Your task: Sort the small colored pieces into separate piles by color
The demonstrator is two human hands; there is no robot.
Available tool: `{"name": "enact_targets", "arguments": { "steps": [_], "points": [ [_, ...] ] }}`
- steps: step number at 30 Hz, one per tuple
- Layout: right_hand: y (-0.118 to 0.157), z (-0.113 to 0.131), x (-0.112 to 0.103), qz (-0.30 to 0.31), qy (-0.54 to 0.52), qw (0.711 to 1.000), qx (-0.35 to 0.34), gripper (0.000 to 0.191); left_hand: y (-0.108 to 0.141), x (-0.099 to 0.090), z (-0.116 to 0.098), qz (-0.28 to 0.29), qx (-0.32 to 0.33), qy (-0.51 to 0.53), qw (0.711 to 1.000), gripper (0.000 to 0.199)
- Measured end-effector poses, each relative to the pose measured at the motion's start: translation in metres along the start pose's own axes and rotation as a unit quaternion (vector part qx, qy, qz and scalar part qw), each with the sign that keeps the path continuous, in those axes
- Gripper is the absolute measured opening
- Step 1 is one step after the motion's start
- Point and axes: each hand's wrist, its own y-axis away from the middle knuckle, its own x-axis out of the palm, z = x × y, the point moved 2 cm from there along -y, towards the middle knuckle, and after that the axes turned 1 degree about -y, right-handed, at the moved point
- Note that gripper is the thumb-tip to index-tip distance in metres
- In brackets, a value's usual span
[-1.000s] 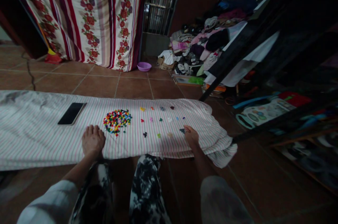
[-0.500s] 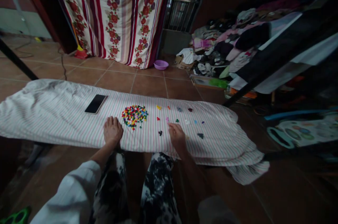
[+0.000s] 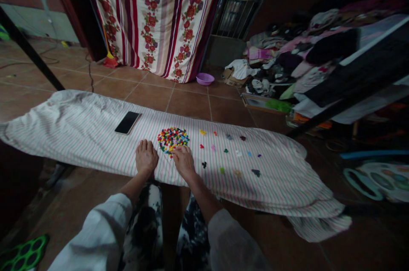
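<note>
Fingers (image 3: 177,150) of the right hand (image 3: 184,163) bend close together at the near edge of a round multicolored pile (image 3: 171,136) on a striped cloth (image 3: 92,130); whether they grip a piece cannot be told. The left hand (image 3: 146,159) lies palm down on the cloth just left of the pile, fingers extended and narrowly spaced, near a dark-screened phone (image 3: 128,122). To the pile's right, small color-sorted clusters form three rows, including a yellow cluster (image 3: 203,132), a pink cluster (image 3: 213,148) and a black cluster (image 3: 204,165). Beyond, a purple basin (image 3: 205,79) sits on the tiled floor (image 3: 188,100) beside a floral curtain (image 3: 162,19).
</note>
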Motion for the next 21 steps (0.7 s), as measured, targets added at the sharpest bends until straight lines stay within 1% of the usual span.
{"name": "enact_targets", "arguments": {
  "steps": [7, 11, 16, 21],
  "points": [
    [-0.012, 0.008, 0.003, 0.014, 0.043, 0.999, -0.004, 0.02, 0.0, 0.003, 0.001, 0.001, -0.007, 0.013, 1.0, 0.042],
    [-0.016, 0.012, 0.002, 0.027, 0.056, 0.998, -0.022, 0.019, 0.0, 0.004, 0.001, -0.006, -0.009, 0.02, 1.0, 0.043],
    [-0.016, 0.011, 0.005, 0.046, 0.068, 0.996, -0.024, 0.022, 0.0, 0.003, 0.0, -0.006, -0.009, 0.015, 1.0, 0.043],
    [-0.018, 0.008, 0.005, 0.057, 0.074, 0.995, -0.02, 0.019, 0.0, 0.002, 0.0, 0.0, -0.008, 0.016, 1.0, 0.043]
  ]
}}
